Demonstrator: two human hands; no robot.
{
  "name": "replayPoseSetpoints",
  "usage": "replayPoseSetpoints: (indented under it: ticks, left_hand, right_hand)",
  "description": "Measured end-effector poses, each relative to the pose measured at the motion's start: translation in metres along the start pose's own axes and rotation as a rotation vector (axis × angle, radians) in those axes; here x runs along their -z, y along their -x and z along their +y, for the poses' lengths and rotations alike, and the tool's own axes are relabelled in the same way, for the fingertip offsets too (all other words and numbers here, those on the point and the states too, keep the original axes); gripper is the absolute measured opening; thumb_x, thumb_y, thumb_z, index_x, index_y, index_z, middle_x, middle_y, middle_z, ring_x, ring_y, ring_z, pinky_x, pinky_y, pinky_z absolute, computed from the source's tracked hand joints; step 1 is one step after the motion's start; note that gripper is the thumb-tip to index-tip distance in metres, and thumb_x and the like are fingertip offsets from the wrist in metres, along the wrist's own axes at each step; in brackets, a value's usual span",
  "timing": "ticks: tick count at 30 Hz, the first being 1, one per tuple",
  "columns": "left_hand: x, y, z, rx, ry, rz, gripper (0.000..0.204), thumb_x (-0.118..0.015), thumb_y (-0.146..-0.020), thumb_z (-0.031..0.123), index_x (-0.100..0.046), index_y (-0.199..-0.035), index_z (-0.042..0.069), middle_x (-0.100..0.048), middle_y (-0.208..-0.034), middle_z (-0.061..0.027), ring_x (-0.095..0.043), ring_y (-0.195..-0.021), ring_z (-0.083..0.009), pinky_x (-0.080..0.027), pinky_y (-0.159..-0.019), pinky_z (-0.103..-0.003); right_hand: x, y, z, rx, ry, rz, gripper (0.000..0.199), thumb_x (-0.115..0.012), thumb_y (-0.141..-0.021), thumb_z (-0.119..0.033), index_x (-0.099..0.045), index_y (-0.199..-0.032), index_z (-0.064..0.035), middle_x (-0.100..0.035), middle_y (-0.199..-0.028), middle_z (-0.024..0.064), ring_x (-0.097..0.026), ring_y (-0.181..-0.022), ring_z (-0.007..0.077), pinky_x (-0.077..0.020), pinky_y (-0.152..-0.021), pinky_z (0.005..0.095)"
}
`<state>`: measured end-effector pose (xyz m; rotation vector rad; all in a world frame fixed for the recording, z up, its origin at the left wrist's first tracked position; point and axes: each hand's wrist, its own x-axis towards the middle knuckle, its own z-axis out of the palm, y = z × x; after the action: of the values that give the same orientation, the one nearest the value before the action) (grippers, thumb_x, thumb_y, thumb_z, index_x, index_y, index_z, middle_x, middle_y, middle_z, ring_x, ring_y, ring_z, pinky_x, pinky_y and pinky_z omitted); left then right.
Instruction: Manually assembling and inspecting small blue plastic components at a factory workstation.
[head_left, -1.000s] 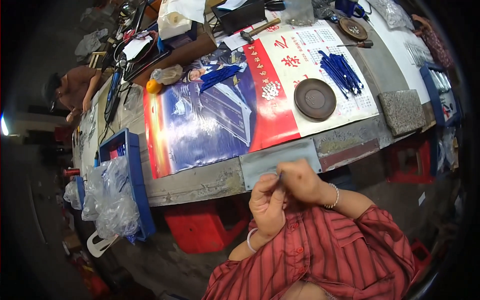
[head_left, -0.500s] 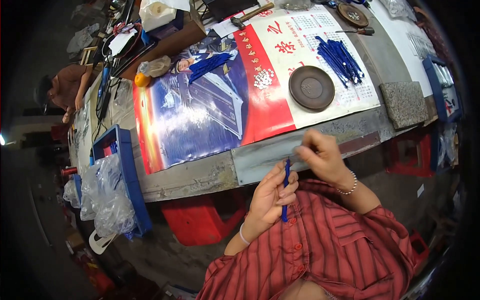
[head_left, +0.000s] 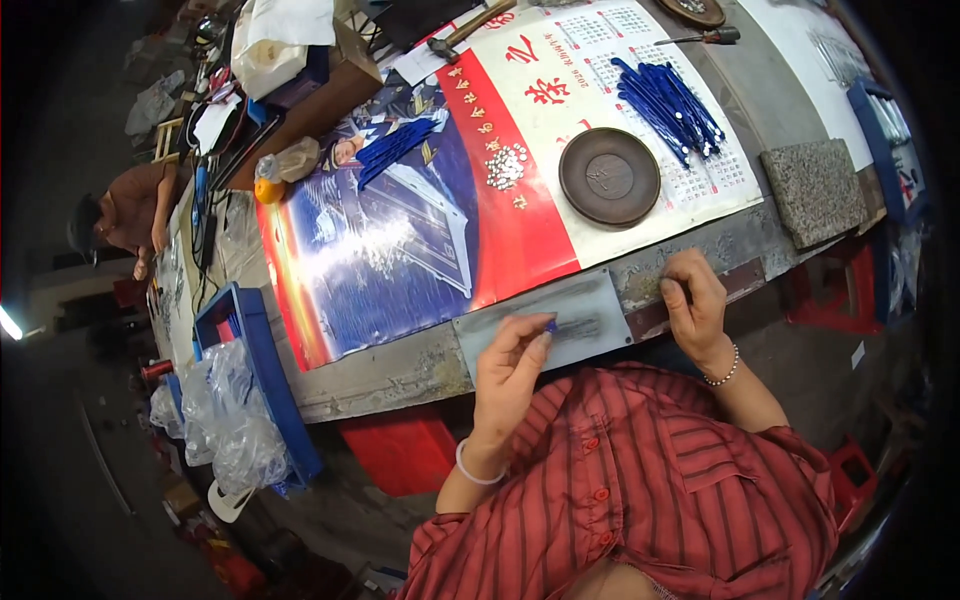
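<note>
My left hand is closed around a thin blue stick, whose tip pokes out past the thumb and forefinger; the rest of it is hidden by the hand. My right hand is off to the right over the table's front edge, fingers curled and thumb pressed in; whatever is between them is too small to make out. Beyond the hands a brown round dish sits on a poster calendar. Left of the dish is a heap of small whitish pieces. Blue sticks with white ends lie beyond it, and another blue bundle farther left.
A pale plate lies at the table's front edge. On the right is a rough stone block. A blue crate with plastic bags stands at the left. A hammer and a screwdriver lie at the back. Another person is far left.
My right hand has moved right, away from the left hand. My left hand has turned and shifted left, so only the blue stick's tip now shows. The view has shifted slightly.
</note>
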<state>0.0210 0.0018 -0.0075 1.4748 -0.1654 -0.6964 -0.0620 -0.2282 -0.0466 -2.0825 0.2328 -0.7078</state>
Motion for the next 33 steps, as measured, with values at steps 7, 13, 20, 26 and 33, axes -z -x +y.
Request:
replayPoseSetpoints:
  ticks: [7,13,20,26,33]
  left_hand:
    - [-0.001,-0.040,0.005,-0.447,-0.817,-0.119,0.020,-0.061,-0.079,-0.004,-0.064,-0.098,0.003,-0.056,-0.081,-0.0113,-0.057,-0.072,-0.0242,-0.045,-0.063,-0.029]
    - [-0.005,-0.064,0.002,-0.626,-1.114,-0.227,0.021,-0.059,-0.075,-0.003,-0.064,-0.094,0.005,-0.053,-0.078,-0.0105,-0.056,-0.067,-0.0278,-0.044,-0.057,-0.036]
    - [0.034,-0.048,0.012,-0.605,-1.216,-0.262,0.022,-0.057,-0.076,-0.002,-0.063,-0.096,0.007,-0.052,-0.078,-0.0099,-0.056,-0.064,-0.0282,-0.044,-0.054,-0.038]
    - [0.025,-0.044,0.008,-0.553,-1.236,-0.173,0.024,-0.055,-0.074,0.001,-0.062,-0.096,0.006,-0.051,-0.079,-0.0101,-0.057,-0.068,-0.0292,-0.046,-0.056,-0.040]
    - [-0.004,-0.056,0.006,-0.586,-1.245,-0.302,0.025,-0.056,-0.074,-0.002,-0.061,-0.097,0.007,-0.052,-0.082,-0.0110,-0.057,-0.067,-0.0305,-0.045,-0.057,-0.040]
  right_hand:
    - [-0.002,-0.002,0.004,0.103,0.040,-0.026,0.013,-0.058,-0.087,-0.011,-0.052,-0.082,-0.0002,-0.054,-0.077,0.0123,-0.050,-0.069,0.0265,-0.0407,-0.065,0.0337]
    - [-0.006,-0.005,0.005,0.103,0.055,-0.048,0.014,-0.058,-0.086,-0.011,-0.052,-0.082,-0.0001,-0.054,-0.077,0.0124,-0.050,-0.069,0.0267,-0.0408,-0.065,0.0338]
    - [-0.006,-0.004,0.003,0.052,0.084,-0.055,0.012,-0.063,-0.081,-0.009,-0.053,-0.080,-0.0014,-0.055,-0.076,0.0115,-0.053,-0.070,0.0293,-0.0420,-0.065,0.0368]
    - [-0.006,-0.007,0.004,0.121,0.078,-0.047,0.012,-0.060,-0.083,-0.009,-0.052,-0.080,-0.0006,-0.053,-0.075,0.0117,-0.050,-0.067,0.0282,-0.0404,-0.063,0.0348]
    - [-0.006,-0.004,0.002,0.130,0.083,-0.047,0.011,-0.061,-0.081,-0.008,-0.052,-0.079,-0.0008,-0.054,-0.075,0.0120,-0.050,-0.067,0.0287,-0.0408,-0.063,0.0348]
